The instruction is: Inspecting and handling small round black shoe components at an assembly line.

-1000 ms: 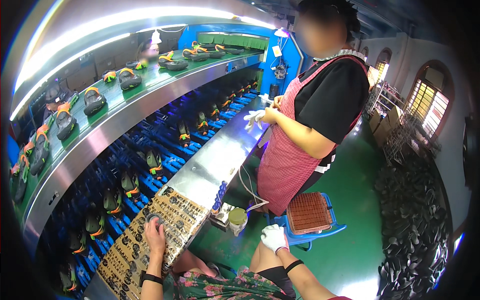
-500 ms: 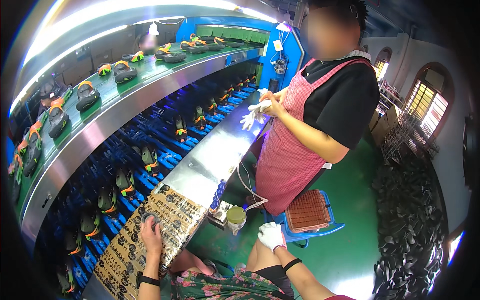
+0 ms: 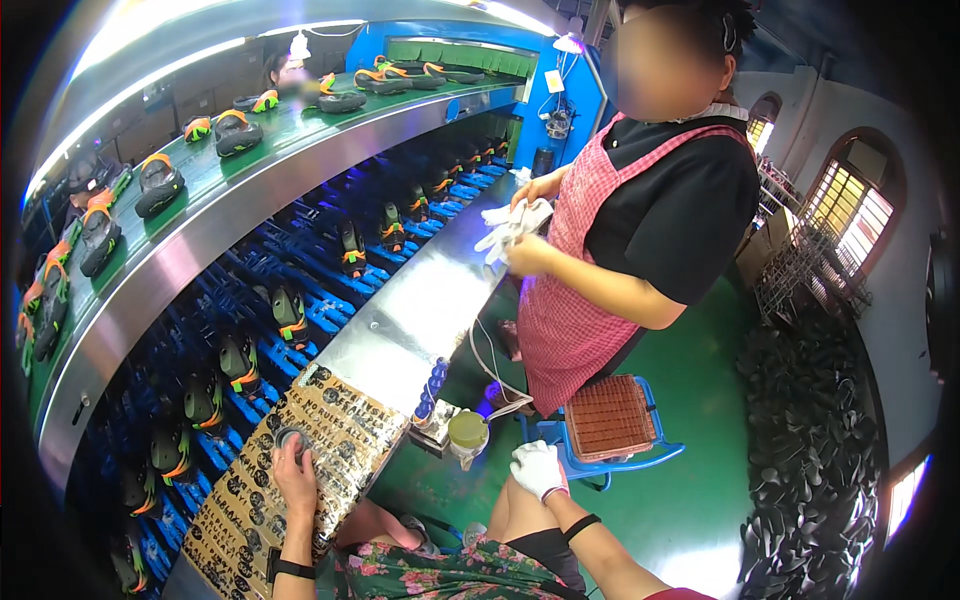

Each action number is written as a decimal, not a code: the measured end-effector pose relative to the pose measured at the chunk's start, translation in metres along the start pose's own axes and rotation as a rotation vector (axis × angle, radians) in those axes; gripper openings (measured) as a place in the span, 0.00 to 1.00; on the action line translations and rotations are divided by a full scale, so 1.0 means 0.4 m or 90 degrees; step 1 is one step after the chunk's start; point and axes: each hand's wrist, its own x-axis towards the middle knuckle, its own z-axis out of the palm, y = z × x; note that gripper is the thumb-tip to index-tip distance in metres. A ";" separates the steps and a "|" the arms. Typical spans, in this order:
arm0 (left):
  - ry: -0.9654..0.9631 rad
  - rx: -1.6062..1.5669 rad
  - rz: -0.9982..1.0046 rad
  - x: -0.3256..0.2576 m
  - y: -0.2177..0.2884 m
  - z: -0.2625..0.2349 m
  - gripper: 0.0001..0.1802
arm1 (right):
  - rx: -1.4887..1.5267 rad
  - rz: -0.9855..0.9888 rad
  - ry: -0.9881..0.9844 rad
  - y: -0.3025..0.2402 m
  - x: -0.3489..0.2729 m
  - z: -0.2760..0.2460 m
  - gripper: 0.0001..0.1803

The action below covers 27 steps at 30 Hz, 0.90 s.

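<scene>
My bare left hand [image 3: 294, 482] rests on a board [image 3: 350, 410] covered in brown patterned sheeting with dark lettering. Its fingers are closed on a dark grey ring-shaped thing [image 3: 289, 437] lying there; the hand partly hides it. In a white glove, my right hand [image 3: 538, 468] lies on my knee, fingers curled in and nothing visible in them. Across from me, a person [image 3: 650, 200] in a red checked apron stands and handles white gloves [image 3: 512, 230] with both hands.
Shoes [image 3: 239, 134] ride a green conveyor [image 3: 200, 190] at upper left; more hang on blue racks [image 3: 290, 318] below. A greenish-lidded cup [image 3: 468, 432] stands beside the board. A blue stool [image 3: 612, 425] with a brown woven seat is at right. Black shoe parts [image 3: 810, 450] pile along the wall.
The other person has pulled the white gloves in and now holds them bunched between both hands. Conveyor shoes and hanging shoes have shifted slightly leftward in view. My hands stay nearly in place.
</scene>
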 end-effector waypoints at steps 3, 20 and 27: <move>0.008 0.014 0.009 -0.001 -0.005 0.002 0.21 | -0.004 0.016 -0.039 -0.006 0.004 -0.006 0.16; 0.008 0.015 -0.006 -0.002 -0.012 0.006 0.18 | 0.002 0.032 -0.056 0.000 0.001 -0.019 0.17; 0.005 0.017 0.002 -0.001 -0.012 0.005 0.18 | 0.007 0.042 -0.064 -0.003 -0.002 -0.027 0.17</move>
